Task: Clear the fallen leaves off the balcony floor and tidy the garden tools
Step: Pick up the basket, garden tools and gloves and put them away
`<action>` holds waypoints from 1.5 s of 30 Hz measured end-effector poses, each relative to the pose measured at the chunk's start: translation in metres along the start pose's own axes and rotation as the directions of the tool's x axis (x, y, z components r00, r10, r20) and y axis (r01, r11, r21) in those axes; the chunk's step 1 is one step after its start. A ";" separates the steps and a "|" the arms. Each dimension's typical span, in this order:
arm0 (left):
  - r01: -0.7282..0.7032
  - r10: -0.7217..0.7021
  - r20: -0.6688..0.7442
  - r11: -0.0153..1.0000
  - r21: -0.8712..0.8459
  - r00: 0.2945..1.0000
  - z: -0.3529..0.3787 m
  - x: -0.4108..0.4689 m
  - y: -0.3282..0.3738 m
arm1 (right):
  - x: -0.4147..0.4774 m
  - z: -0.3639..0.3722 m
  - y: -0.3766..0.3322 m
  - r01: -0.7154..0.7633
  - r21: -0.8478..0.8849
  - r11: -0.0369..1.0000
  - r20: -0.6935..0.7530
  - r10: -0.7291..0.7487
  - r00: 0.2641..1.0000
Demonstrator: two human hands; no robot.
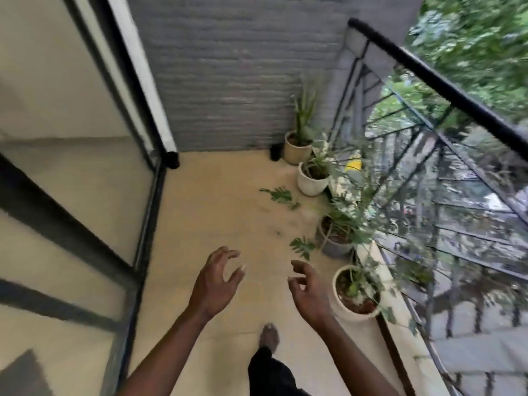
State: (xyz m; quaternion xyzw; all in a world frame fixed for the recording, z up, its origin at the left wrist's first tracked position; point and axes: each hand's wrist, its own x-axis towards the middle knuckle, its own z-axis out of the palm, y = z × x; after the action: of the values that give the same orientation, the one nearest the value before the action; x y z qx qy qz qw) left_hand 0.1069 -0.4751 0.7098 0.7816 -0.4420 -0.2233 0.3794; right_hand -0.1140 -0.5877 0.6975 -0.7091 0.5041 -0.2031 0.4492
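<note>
Two green fallen leaves lie on the beige balcony floor (217, 212): a long one (280, 194) further off and a smaller one (303, 246) beside a grey pot. My left hand (215, 281) and my right hand (310, 290) hover above the floor in front of me, fingers loosely curled and holding nothing. The smaller leaf is just beyond my right hand's fingertips. My bare foot (269, 337) is on the floor below the hands. No garden tools are plainly visible.
Potted plants stand in a row along the right edge: a cream pot (353, 302), a grey pot (334, 242), a white pot (311, 182), a beige pot (297, 151). A black railing (445, 87) bounds the right side, a grey brick wall (228, 67) the far end, a glass door (71, 167) the left.
</note>
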 end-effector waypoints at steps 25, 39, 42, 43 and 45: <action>0.121 -0.127 0.028 0.981 0.153 0.992 -0.060 0.345 -0.077 | 0.375 0.096 -0.110 0.053 -0.192 0.980 0.276 0.002 0.961; 0.079 -0.071 -0.066 0.988 0.135 0.995 -0.173 0.617 -0.154 | 0.615 0.193 -0.249 0.037 -0.208 0.977 0.200 0.006 0.980; 0.112 -0.102 -0.106 0.989 0.092 0.989 -0.194 0.659 -0.171 | 0.657 0.215 -0.265 0.013 -0.198 0.980 0.224 0.033 0.974; 0.119 -0.109 -0.114 0.989 0.090 0.988 -0.199 0.670 -0.176 | 0.670 0.222 -0.268 0.008 -0.190 0.982 0.227 0.036 0.973; 0.158 -0.148 -0.103 0.983 0.092 0.984 -0.208 0.696 -0.191 | 0.702 0.239 -0.273 -0.004 -0.177 0.984 0.235 0.046 0.971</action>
State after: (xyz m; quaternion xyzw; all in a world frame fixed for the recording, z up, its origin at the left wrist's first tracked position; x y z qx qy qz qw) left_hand 0.7035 -0.9301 0.6773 0.8411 -0.3724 -0.1915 0.3423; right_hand 0.4961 -1.0900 0.6887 -0.7587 0.4713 -0.0655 0.4448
